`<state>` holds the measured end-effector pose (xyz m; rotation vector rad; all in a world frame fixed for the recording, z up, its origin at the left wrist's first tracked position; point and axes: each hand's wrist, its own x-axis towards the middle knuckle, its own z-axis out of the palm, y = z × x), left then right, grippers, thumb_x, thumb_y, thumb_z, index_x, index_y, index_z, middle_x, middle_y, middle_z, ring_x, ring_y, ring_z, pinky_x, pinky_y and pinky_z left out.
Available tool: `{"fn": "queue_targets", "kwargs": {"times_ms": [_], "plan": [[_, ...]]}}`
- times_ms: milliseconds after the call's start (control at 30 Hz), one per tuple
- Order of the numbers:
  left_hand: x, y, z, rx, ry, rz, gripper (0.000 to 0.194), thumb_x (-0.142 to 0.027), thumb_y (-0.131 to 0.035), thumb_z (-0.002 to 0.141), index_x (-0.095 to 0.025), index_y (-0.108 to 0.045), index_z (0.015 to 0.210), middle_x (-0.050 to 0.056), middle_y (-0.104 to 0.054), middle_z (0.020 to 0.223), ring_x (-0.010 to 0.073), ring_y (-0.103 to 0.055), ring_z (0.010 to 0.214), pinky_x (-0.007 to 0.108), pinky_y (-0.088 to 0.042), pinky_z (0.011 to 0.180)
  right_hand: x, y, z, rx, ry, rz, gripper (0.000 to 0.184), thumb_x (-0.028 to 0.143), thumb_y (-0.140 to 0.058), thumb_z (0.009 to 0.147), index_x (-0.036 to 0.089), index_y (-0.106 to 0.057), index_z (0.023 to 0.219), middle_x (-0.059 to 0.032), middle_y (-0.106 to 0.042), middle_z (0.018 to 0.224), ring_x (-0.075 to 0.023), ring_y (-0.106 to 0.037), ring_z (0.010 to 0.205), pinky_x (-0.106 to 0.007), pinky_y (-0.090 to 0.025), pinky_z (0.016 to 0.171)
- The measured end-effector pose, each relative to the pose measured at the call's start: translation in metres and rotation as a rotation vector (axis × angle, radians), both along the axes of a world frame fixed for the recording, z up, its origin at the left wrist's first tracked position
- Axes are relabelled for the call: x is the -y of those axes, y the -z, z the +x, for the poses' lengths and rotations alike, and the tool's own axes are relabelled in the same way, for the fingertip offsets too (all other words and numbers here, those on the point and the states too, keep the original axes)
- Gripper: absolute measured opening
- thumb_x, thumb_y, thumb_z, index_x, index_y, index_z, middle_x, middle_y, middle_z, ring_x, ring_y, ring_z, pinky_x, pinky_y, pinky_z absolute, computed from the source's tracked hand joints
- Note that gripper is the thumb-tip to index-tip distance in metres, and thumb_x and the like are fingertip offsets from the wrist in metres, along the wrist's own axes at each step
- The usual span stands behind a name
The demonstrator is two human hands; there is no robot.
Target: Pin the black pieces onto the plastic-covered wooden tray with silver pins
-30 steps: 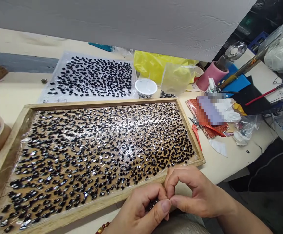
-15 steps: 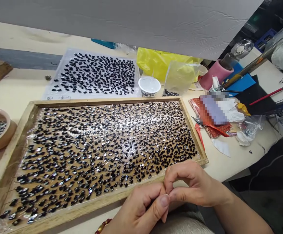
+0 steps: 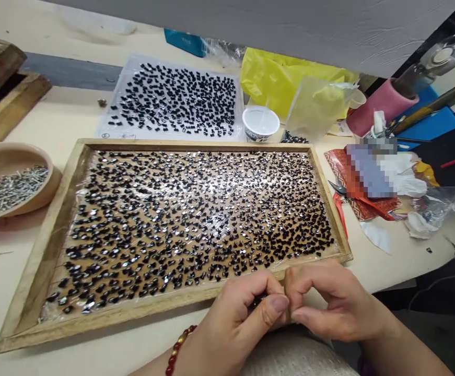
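Observation:
Close together in front of the wooden tray's point(image 3: 196, 143) near edge, both hands meet at the fingertips. My left hand point(image 3: 243, 318) is closed, thumb against the curled forefinger, and small shiny black pieces point(image 3: 257, 301) show inside its curl. My right hand point(image 3: 329, 303) pinches beside the left thumb; whatever lies between its fingers is hidden. Inside the tray, many small glossy black pieces point(image 3: 164, 230) lie spread over a film-covered brown base, some with thin pins sticking out at the left. A beaded bracelet point(image 3: 179, 349) circles my left wrist.
A bowl point(image 3: 53, 180) of metal pins point(image 3: 15, 188) stands left of the tray. Behind are a white sheet point(image 3: 105, 122) with black pieces, a white cup point(image 3: 261, 122) and yellow plastic point(image 3: 266, 78). Red-handled cutters point(image 3: 340, 209) lie at right; wooden boxes point(image 3: 11, 104) at far left.
The view has shifted, so the tray and bowl appear further right and higher. My fingertips remain together, while the right forefinger and thumb are further apart. Black pieces now show inside my left hand.

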<state>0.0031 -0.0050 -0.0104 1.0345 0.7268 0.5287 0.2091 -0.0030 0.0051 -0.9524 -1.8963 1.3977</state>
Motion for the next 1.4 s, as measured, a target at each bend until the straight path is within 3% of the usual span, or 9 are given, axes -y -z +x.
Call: {"fn": "queue_targets", "kwargs": {"times_ms": [200,367,700,867,933,1033,1100,1233,1400], "plan": [[0.0,0.007,0.008,0.193,-0.103,-0.265,0.037,-0.051,-0.074,0.082,-0.016,-0.063,0.076,-0.005,-0.054,0.06,0.0103,-0.043,0.053,0.024,-0.036,0.057,0.008,0.011,-0.014,-0.084,0.239,0.231,0.007,0.017,-0.062,0.086,0.022,-0.062,0.092,-0.0012,-0.055,0.075,-0.0147,-0.053,0.074,-0.03,-0.045,0.066],[-0.001,0.004,0.008,0.18,-0.21,-0.192,0.034,-0.047,-0.076,0.083,-0.016,-0.065,0.073,-0.003,-0.055,0.061,0.0111,-0.047,0.056,0.023,-0.039,0.059,0.01,0.016,-0.021,-0.148,0.29,0.199,0.01,0.015,-0.061,0.086,0.022,-0.062,0.093,-0.0005,-0.054,0.076,-0.0144,-0.052,0.074,-0.031,-0.045,0.068],[-0.001,-0.003,0.007,0.053,-0.153,-0.118,0.018,-0.028,-0.066,0.088,-0.017,-0.063,0.074,-0.003,-0.053,0.064,0.0114,-0.045,0.057,0.022,-0.036,0.055,0.008,0.009,-0.007,-0.006,0.271,0.222,0.012,0.01,-0.063,0.084,0.02,-0.063,0.091,-0.0017,-0.059,0.075,-0.0142,-0.055,0.074,-0.029,-0.046,0.067],[0.001,0.002,0.008,0.072,-0.151,-0.108,0.028,-0.04,-0.069,0.087,-0.017,-0.063,0.072,-0.004,-0.054,0.061,0.0118,-0.046,0.057,0.023,-0.036,0.057,0.009,0.007,-0.007,-0.005,0.243,0.158,0.005,0.015,-0.061,0.087,0.02,-0.06,0.087,-0.0014,-0.058,0.074,-0.0146,-0.055,0.073,-0.03,-0.047,0.065],[0.002,0.004,0.007,0.058,-0.172,-0.131,0.035,-0.049,-0.07,0.086,-0.017,-0.063,0.071,-0.003,-0.054,0.058,0.0122,-0.046,0.055,0.024,-0.035,0.056,0.006,0.007,-0.002,0.01,0.328,0.213,0.007,0.014,-0.061,0.087,0.021,-0.06,0.086,-0.0008,-0.057,0.074,-0.0145,-0.054,0.073,-0.03,-0.046,0.066],[0.003,0.005,0.005,0.038,-0.212,-0.131,0.043,-0.059,-0.071,0.081,-0.018,-0.063,0.07,-0.002,-0.054,0.059,0.0126,-0.043,0.056,0.024,-0.032,0.054,-0.008,0.011,0.01,0.14,0.595,0.378,0.013,0.009,-0.063,0.084,0.021,-0.061,0.083,0.0002,-0.057,0.074,-0.0141,-0.054,0.074,-0.03,-0.044,0.067],[0.003,0.006,0.003,0.036,-0.226,-0.092,0.046,-0.062,-0.072,0.079,-0.018,-0.062,0.067,-0.002,-0.053,0.06,0.0132,-0.042,0.058,0.024,-0.032,0.055,-0.019,0.018,0.018,0.322,0.664,0.487,0.012,0.009,-0.065,0.084,0.021,-0.063,0.083,0.0006,-0.059,0.075,-0.0131,-0.054,0.071,-0.029,-0.043,0.065],[0.002,0.004,0.002,0.068,-0.229,-0.08,0.048,-0.063,-0.075,0.075,-0.018,-0.061,0.063,-0.003,-0.051,0.058,0.0124,-0.041,0.058,0.024,-0.031,0.055,-0.034,0.031,0.025,0.612,0.547,0.62,0.009,0.013,-0.063,0.086,0.02,-0.062,0.081,0.0016,-0.061,0.072,-0.0134,-0.057,0.07,-0.031,-0.04,0.07],[0.0,0.0,0.004,0.095,-0.243,-0.148,0.049,-0.061,-0.082,0.068,-0.017,-0.061,0.058,-0.003,-0.051,0.053,0.0111,-0.039,0.052,0.024,-0.031,0.051,-0.034,0.036,0.022,0.775,0.503,0.673,0.008,0.016,-0.058,0.091,0.02,-0.06,0.084,0.0,-0.064,0.078,-0.0153,-0.057,0.076,-0.033,-0.035,0.076]]}}
